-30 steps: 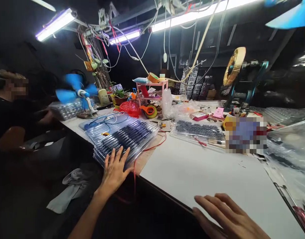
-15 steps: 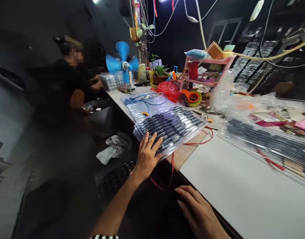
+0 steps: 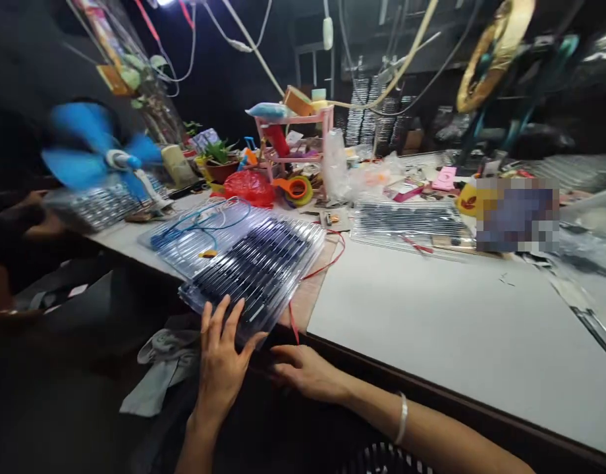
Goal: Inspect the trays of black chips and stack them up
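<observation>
My left hand lies with spread fingers on the near corner of a stack of clear ribbed plastic trays holding dark strips. Its thumb rests along the stack's front edge. Just right of it, my right hand is below the table's front edge, fingers bent and tips lost in shadow, so I cannot make out whether it holds anything. A red ribbon hangs over the edge close above the right hand. Blue cable and an orange-yellow piece lie on the trays behind.
A blue fan spins at the left, near another person's hand. Behind the trays are a red plastic bag, tape rolls and a pink rack. Another tray lies on the white tabletop. A grey cloth is below left.
The view has swung right, so the table things sit further left. My right hand has moved left, closer to the left hand and the tray edge. My left hand stays on the stack.
</observation>
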Action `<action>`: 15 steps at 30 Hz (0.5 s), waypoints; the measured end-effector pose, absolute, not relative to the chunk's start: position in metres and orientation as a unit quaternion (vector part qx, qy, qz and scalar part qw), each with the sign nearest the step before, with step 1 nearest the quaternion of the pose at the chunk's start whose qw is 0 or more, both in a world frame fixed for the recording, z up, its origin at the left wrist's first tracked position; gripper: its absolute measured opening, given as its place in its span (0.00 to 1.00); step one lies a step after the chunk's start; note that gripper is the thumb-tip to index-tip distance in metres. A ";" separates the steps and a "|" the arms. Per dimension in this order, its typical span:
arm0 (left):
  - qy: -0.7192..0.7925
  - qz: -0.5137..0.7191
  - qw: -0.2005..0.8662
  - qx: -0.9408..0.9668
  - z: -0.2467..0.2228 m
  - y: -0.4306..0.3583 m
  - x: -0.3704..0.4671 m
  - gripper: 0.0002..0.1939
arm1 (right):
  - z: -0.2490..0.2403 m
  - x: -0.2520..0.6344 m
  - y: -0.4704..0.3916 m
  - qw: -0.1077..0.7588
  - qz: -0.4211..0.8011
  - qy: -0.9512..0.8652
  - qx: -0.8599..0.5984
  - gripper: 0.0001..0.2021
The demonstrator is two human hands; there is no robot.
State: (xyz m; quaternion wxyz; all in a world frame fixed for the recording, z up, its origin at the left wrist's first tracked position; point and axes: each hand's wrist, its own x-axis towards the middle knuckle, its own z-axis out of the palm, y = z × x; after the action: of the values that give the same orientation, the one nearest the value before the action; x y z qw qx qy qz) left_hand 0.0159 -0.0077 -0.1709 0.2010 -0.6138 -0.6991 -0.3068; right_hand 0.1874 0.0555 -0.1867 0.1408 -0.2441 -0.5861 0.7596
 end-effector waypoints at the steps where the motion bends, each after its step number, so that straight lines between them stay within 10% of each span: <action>1: -0.697 -0.304 0.203 -0.617 -0.171 -0.007 0.017 0.34 | -0.191 0.176 0.053 0.141 0.793 -0.545 -0.234 0.21; 15: -0.693 -0.291 0.201 -0.628 -0.171 -0.002 0.023 0.34 | -0.213 0.162 0.050 0.168 0.916 -0.300 -0.208 0.25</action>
State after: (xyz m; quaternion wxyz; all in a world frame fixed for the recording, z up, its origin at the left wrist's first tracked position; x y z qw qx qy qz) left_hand 0.0234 -0.0024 -0.1709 0.2014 -0.6281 -0.6928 -0.2914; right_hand 0.1620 0.0502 -0.2129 0.1680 -0.2084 -0.3003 0.9155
